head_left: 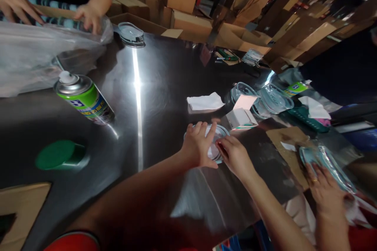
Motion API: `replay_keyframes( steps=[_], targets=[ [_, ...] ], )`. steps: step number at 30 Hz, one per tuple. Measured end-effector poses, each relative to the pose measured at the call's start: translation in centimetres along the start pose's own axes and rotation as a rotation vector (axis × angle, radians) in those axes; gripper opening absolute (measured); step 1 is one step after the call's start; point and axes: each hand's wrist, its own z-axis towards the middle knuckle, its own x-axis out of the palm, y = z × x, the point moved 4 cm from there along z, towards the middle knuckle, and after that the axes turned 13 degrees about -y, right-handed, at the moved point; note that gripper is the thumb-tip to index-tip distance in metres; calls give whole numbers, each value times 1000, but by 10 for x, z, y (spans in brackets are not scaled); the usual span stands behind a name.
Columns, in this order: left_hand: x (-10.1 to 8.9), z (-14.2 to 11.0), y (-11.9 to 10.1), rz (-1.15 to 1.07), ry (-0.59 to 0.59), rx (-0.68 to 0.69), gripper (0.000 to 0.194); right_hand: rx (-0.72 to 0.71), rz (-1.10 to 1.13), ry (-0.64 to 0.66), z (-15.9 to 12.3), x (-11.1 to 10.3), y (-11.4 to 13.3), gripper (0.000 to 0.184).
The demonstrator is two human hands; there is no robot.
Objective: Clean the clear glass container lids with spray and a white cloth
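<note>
Left hand [200, 145]: open, spread on clear container [212, 151] | Right hand [235, 155]: fingers curled at container's right, grip unclear | Container: on table [165, 86]; box [240, 119], paper [205, 102] bound far side; spray can [88, 100] well left

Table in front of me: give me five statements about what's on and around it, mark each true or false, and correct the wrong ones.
1. The spray can has its white nozzle uncovered. True.
2. The green cap is on top of the spray can. False: it sits on the metal table, apart from the can.
3. Your left hand and right hand are both at the round clear item. True.
4. The small white box is beside the green cap. False: it is near your right hand, by the clear containers.
5. Cardboard boxes are piled beyond the table. True.
</note>
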Motion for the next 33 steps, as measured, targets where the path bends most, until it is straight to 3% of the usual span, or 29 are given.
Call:
replay_keyframes(
  steps=[8,14,19,27,30,33],
  targets=[
    [-1,2,5,-9,13,-23,126,-14,48,8,-1,3,9,27],
    [-1,2,4,-13,53,-52,127,55,17,-51,5,3,-6,24],
    [-1,3,4,-31,48,-44,128,52,107,-9,4,3,-6,25],
    [-1,2,3,-46,83,-76,129,181,325,-1,3,0,7,26],
    [-10,8,12,-153,100,-92,121,303,421,-115,-4,-18,-3,20],
    [-21,29,39,-210,-18,-228,77,530,492,-392,-17,-29,-35,18]
  ],
)
